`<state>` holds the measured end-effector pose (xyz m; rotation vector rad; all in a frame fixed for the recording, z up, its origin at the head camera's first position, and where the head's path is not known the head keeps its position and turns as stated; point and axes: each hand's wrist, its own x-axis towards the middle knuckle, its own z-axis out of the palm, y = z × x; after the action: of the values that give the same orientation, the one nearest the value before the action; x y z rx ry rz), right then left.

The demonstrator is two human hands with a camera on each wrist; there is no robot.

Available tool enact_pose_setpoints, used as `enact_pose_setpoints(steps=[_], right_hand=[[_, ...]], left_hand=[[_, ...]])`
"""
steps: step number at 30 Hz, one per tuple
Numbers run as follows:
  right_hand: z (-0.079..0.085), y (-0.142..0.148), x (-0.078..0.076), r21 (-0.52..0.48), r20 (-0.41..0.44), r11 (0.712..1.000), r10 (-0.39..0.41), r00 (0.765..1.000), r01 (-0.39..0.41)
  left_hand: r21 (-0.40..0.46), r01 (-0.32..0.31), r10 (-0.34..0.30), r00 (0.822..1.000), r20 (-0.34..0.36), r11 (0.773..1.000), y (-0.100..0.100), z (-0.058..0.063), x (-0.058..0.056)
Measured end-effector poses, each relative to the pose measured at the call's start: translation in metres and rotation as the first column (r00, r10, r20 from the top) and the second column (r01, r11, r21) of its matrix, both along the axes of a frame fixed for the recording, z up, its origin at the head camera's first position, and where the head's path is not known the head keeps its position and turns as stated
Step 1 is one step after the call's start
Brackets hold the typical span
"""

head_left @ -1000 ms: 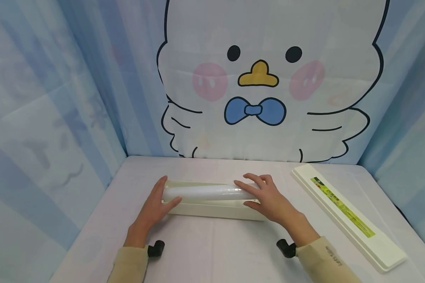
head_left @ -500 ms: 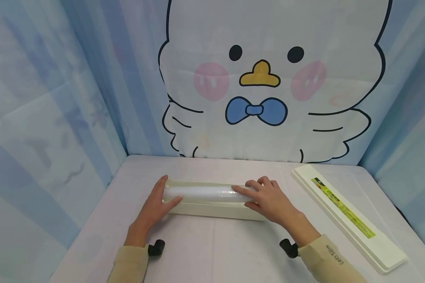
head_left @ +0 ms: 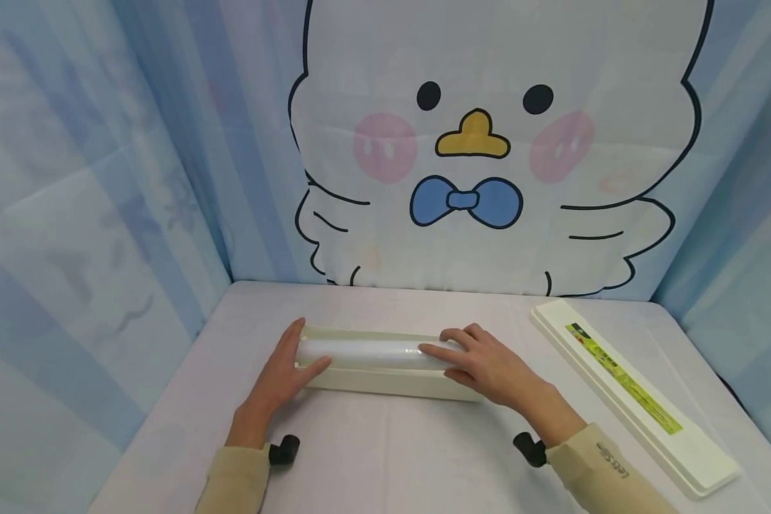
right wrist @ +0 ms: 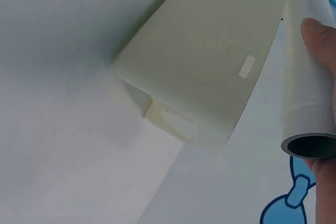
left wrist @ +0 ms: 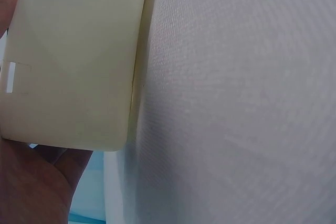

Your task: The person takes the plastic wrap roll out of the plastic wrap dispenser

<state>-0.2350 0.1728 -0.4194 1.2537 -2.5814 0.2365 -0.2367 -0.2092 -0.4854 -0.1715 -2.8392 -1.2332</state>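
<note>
A cream, open-topped cling film box lies lengthwise across the table before me. My left hand grips its left end, thumb on the near side and fingers round the far side; in the left wrist view the box's outer wall fills the upper left. A shiny roll of cling film lies along the opening. My right hand holds the roll's right end, thumb in front and fingers over the top. From the right wrist, the hollow core end shows above the box's rim, beyond the box's end wall.
A long cream lid with a yellow-green label lies slanted on the table's right side. The white-covered table meets a hanging cartoon-print curtain at the back, with curtains on both sides.
The roll's right end has sunk slightly toward the box with my right hand, whose fingers have settled closer round it. The left hand has stayed on the box's left end.
</note>
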Motion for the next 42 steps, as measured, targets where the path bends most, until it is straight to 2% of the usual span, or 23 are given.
enact_pose_setpoints(steps=[8, 24, 36, 42], right_hand=[[-0.007, 0.006, -0.003, -0.063, -0.015, 0.996, 0.056, 0.998, -0.057], [-0.007, 0.017, 0.0, -0.07, -0.03, 0.997, 0.036, 0.999, -0.038], [-0.004, 0.032, 0.002, -0.147, -0.106, 0.988, 0.031, 0.994, -0.047], [-0.005, 0.038, 0.005, -0.175, -0.096, 0.984, 0.017, 0.995, -0.034]], left_hand=[[0.004, -0.002, 0.002, 1.0, 0.001, 1.0, 0.0, -0.002, -0.001], [0.007, -0.004, 0.004, 1.0, -0.004, 1.0, 0.0, -0.003, 0.0], [0.021, 0.012, -0.012, 1.0, -0.027, 1.0, 0.0, -0.001, 0.0], [0.009, 0.014, -0.014, 1.0, -0.013, 1.0, 0.001, 0.0, 0.0]])
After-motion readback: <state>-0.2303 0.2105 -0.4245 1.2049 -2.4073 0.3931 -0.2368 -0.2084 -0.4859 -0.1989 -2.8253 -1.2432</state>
